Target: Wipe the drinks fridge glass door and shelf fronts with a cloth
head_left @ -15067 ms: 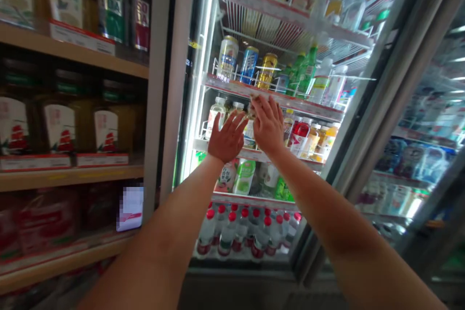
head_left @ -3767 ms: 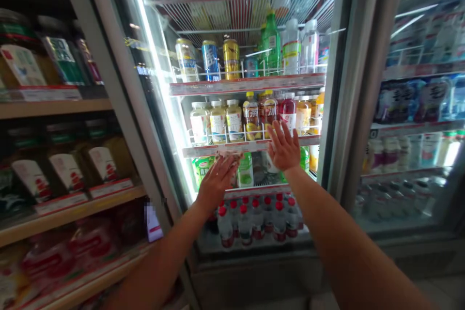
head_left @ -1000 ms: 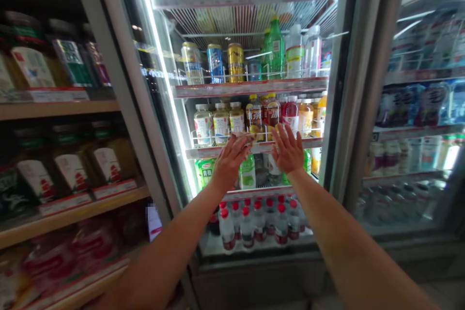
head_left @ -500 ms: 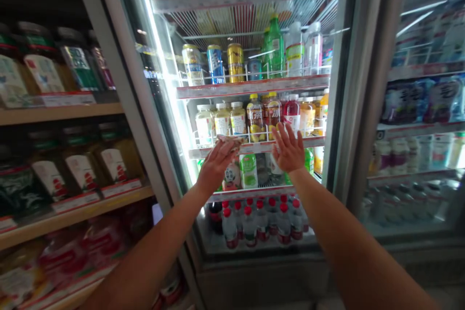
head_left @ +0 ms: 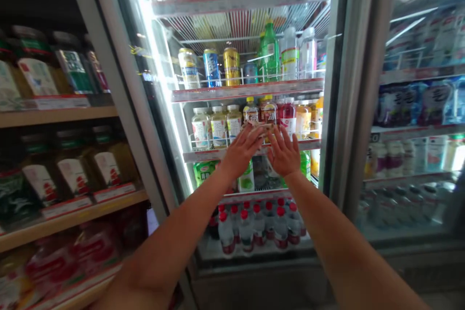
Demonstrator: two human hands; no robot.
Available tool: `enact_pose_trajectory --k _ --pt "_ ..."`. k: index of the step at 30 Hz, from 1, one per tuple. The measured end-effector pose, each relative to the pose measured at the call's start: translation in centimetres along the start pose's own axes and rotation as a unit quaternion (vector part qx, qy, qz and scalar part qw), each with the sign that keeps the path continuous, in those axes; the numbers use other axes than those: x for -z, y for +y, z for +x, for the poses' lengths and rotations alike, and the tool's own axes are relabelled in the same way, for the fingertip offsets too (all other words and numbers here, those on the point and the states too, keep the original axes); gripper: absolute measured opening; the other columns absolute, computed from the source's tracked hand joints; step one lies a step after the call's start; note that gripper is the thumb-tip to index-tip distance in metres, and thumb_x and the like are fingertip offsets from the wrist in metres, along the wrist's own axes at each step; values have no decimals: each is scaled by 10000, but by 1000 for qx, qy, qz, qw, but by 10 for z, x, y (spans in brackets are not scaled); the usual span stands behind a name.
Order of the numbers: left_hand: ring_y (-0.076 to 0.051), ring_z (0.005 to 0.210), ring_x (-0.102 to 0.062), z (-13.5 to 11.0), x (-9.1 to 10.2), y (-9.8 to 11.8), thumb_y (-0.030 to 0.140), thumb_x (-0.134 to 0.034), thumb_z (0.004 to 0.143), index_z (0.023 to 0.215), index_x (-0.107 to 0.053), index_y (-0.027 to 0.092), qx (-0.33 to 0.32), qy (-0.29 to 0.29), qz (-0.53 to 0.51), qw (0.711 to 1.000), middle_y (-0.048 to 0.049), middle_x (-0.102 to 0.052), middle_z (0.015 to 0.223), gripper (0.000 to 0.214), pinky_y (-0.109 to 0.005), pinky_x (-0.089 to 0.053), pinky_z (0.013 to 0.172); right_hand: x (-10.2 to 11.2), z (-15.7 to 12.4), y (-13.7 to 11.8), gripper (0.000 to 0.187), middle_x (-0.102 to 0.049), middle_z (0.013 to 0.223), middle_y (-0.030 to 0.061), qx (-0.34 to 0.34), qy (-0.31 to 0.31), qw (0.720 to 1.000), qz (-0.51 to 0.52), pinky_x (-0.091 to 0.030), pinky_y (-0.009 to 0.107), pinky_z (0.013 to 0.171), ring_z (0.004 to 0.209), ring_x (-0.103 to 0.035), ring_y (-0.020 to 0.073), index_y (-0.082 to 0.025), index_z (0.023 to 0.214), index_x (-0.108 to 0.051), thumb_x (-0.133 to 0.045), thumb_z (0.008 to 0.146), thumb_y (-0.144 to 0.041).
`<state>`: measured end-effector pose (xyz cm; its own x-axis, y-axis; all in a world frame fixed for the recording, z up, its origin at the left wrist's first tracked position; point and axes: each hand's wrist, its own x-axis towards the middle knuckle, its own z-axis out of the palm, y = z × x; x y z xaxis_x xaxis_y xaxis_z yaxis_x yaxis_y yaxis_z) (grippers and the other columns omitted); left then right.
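Both my hands are flat against the glass door (head_left: 308,29) of a lit drinks fridge. My left hand (head_left: 242,149) presses a crumpled pale cloth (head_left: 260,128) to the glass with its fingers, level with the shelf of small bottles (head_left: 232,123). My right hand (head_left: 284,152) lies just right of it, fingers spread on the glass and holding nothing. Behind the glass, cans (head_left: 210,66) and green bottles (head_left: 269,51) stand on the shelf above, and red-capped water bottles (head_left: 254,225) fill the bottom.
The fridge's metal frame (head_left: 348,82) runs down on the right, with a second glass-door fridge (head_left: 417,106) beyond it. To the left, wooden shelves (head_left: 61,115) carry dark jars with labels and red price strips. Packaged goods (head_left: 65,261) lie on the lowest shelf.
My left hand with the cloth has slid right and slightly up across the glass, ending close beside my right hand. My right hand has stayed nearly in place.
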<state>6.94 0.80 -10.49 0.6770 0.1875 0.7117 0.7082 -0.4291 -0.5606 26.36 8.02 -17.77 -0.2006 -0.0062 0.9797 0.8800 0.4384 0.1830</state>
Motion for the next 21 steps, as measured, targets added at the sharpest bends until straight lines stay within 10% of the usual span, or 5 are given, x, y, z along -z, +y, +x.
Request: enact_pose_trajectory --k 7,13,18,21 --pt "-298 1553 -155 -31 7 -6 -56 -398 952 1471 -503 142 107 92 30 990 -134 -418 1580 565 -567 -354 1223 1 0 1 697 -331 1648 28 1 -1 1000 -7 -66 457 1289 1561 -208 200 -284 1637 -109 -446 1028 -330" --pt "-275 1506 -317 -82 5 0 50 -494 1029 1356 -615 201 -63 -5 6 998 -56 -558 1483 380 -491 -436 1193 2 1 0 692 -337 1645 39 2 -2 1000 -5 -76 458 1289 1564 -197 203 -268 1635 -151 -461 1019 -325" --pt "-288 1530 -246 -81 17 -24 -3 -433 998 1440 -556 186 101 85 48 990 -109 -471 1548 496 -548 -378 1221 2 0 0 668 -354 1637 37 -4 -3 1000 -9 -100 460 1288 1554 -235 215 -281 1629 -186 -456 1020 -324" --pt "-300 1529 -237 -105 14 -12 -21 -440 980 1417 -571 163 77 70 38 994 -132 -482 1535 492 -565 -370 1219 2 -1 -1 661 -363 1633 38 -8 -9 1000 -9 -109 464 1287 1543 -268 223 -289 1627 -197 -457 1021 -335"
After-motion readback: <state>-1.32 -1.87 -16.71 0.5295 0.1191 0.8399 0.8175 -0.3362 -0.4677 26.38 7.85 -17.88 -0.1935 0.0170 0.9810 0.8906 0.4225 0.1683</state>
